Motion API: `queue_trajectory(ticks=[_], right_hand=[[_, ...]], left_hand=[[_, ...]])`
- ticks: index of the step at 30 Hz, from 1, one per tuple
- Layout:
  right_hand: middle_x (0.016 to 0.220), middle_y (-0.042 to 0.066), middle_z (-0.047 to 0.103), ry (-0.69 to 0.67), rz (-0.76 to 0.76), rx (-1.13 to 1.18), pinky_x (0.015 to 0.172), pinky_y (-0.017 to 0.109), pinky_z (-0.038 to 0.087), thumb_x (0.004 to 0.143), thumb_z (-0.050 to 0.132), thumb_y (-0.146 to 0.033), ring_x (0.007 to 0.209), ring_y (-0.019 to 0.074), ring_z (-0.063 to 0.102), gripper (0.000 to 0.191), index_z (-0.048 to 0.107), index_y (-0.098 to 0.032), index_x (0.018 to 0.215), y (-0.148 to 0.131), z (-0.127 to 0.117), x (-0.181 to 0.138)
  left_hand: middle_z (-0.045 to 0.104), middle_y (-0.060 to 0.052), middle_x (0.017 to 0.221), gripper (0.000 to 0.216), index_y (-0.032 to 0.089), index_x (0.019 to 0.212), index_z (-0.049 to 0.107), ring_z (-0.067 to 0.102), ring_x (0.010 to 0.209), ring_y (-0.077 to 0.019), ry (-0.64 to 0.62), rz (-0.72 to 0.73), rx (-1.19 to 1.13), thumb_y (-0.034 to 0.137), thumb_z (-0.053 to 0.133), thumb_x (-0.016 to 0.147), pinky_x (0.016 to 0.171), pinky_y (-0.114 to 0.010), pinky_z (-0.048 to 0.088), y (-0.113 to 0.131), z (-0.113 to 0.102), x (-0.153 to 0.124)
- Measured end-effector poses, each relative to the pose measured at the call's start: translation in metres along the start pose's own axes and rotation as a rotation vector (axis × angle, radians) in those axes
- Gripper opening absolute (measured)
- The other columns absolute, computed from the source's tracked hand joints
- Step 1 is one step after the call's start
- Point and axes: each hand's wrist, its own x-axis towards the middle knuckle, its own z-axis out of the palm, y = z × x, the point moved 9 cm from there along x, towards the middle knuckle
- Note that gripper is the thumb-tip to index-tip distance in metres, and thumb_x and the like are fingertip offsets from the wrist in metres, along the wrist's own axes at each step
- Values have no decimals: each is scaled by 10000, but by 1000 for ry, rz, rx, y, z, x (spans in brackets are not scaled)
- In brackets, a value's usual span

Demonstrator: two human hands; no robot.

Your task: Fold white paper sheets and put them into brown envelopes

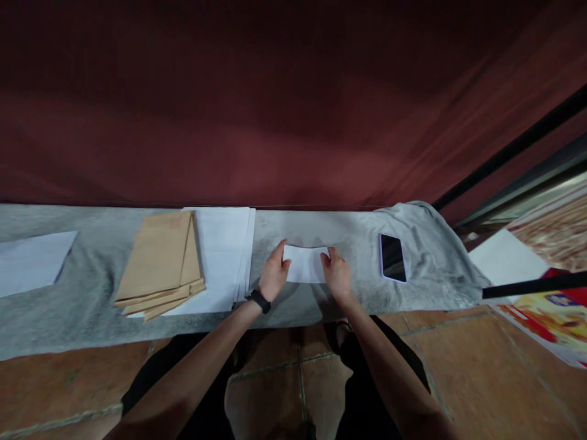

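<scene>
A small folded white paper (305, 264) lies on the grey cloth (82, 305) in front of me. My left hand (274, 274), with a black watch on its wrist, pinches the paper's left edge. My right hand (337, 272) grips the paper's right edge, fingers curled over it. Both hands press the paper down on the cloth.
A stack of brown envelopes (161, 264) lies on a pile of white sheets (227, 253) to the left. Another white sheet (32, 261) sits at the far left. A black phone (393, 257) lies to the right. A dark red curtain (275, 110) hangs behind.
</scene>
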Motion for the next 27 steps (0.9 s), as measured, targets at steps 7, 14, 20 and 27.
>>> queue_trajectory(ticks=[7,14,20,27], right_hand=[[1122,179,688,36,-34,-49,864,421,502,1026,331,-304,981,309,664,447,480,-98,1393,-2,-7,1],[1535,174,409,-42,-333,-11,1129,484,349,1026,354,-316,1396,293,385,516,371,-124,1505,-49,5,-17],[1595,121,355,-175,-512,-60,1222,461,220,1058,279,-350,1478,228,309,541,303,-139,1555,-70,37,-44],[1588,131,362,-77,-523,-83,1204,506,245,1041,361,-342,1466,277,334,517,383,-155,1523,-54,32,-40]], left_hand=[[446,-178,1501,523,184,1443,463,636,1126,-288,-111,146,597,104,370,935,927,-443,529,33,13,-19],[357,-156,1590,549,91,1487,403,297,1486,-274,-179,400,696,116,323,944,1213,-493,243,43,35,-30],[266,-177,1622,593,47,1527,318,199,1517,-286,-203,360,691,235,360,965,1236,-494,165,33,36,-34],[351,-164,1589,592,69,1490,400,210,1517,-272,-133,280,726,397,354,1000,1248,-516,99,26,17,-32]])
